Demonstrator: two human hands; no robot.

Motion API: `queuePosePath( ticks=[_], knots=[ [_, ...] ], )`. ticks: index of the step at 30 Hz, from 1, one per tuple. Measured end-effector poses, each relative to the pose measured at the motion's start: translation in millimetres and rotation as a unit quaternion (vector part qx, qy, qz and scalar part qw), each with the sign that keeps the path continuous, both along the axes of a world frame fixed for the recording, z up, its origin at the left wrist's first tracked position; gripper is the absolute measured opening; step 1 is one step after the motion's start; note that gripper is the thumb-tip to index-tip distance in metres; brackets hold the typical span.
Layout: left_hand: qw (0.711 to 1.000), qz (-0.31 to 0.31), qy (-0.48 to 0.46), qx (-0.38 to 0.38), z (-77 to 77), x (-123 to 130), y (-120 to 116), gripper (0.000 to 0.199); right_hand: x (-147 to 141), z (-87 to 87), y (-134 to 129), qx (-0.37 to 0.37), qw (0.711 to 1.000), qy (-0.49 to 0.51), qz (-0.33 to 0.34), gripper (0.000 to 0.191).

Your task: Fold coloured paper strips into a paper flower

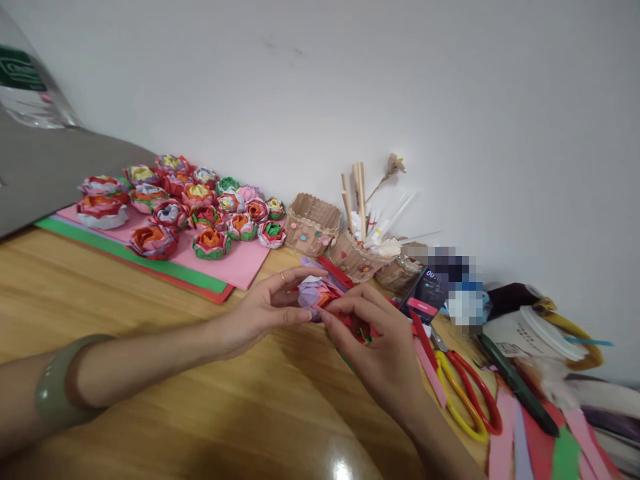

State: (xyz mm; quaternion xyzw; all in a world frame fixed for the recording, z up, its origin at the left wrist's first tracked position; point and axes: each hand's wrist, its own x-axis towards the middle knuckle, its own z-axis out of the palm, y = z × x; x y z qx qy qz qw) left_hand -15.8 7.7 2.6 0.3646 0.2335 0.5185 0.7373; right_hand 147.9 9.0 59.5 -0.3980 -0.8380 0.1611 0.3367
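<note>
Between my two hands, above the wooden table, is a small folded paper flower with lilac outer petals and some orange showing. My left hand, wearing a ring, grips its left side between thumb and fingers. On the other side, my right hand pinches the flower's lower right edge with thumb and index finger. Lilac and red paper strips lie just behind the flower. Bits of red and green paper show under my right hand, partly hidden by it.
Several finished paper flowers stand on stacked coloured sheets at the left. Decorated pots line the wall, one holding sticks. To the right are a phone, scissors, a dark green cutter, a lidded cup and paper strips.
</note>
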Motion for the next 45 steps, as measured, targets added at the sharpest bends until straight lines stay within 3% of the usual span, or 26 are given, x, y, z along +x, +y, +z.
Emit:
queuePosePath(
  ticks=[9, 15, 20, 25, 30, 33, 39, 45],
  knots=[
    [1.0, 0.004, 0.008, 0.011, -0.1, 0, 0, 0.039, -1, -7.1, -2, 0.122, 0.991, -0.052, -0.008, 0.007],
    [1.0, 0.017, 0.003, -0.004, -2.2, 2, 2, 0.04, -1, -16.0, 0, 0.308, 0.941, -0.129, -0.048, 0.011],
    [1.0, 0.026, -0.006, 0.001, -1.5, 2, 3, 0.04, -1, -16.0, 2, 0.189, 0.979, -0.075, -0.025, 0.01],
    [0.999, 0.03, -0.008, -0.015, -1.1, 3, 2, 0.04, 0, -13.0, 1, 0.146, 0.988, -0.057, -0.019, 0.013],
    [0.999, 0.03, -0.021, -0.027, -0.5, 3, 2, 0.04, 2, -0.8, 2, -0.06, 0.998, 0.016, 0.034, 0.017],
    [0.999, 0.026, -0.021, -0.032, -0.7, 2, 3, 0.041, 4, 2.3, 6, -0.127, 0.99, 0.039, 0.045, 0.017],
    [0.999, 0.026, -0.007, -0.017, -4.3, 1, 5, 0.039, 3, 0.8, 8, -0.145, 0.988, 0.049, 0.033, 0.012],
    [1.0, 0.022, 0.001, 0.005, -7.1, 3, 5, 0.039, 1, 0.2, 5, -0.109, 0.994, 0.012, 0.016, 0.012]
  ],
)
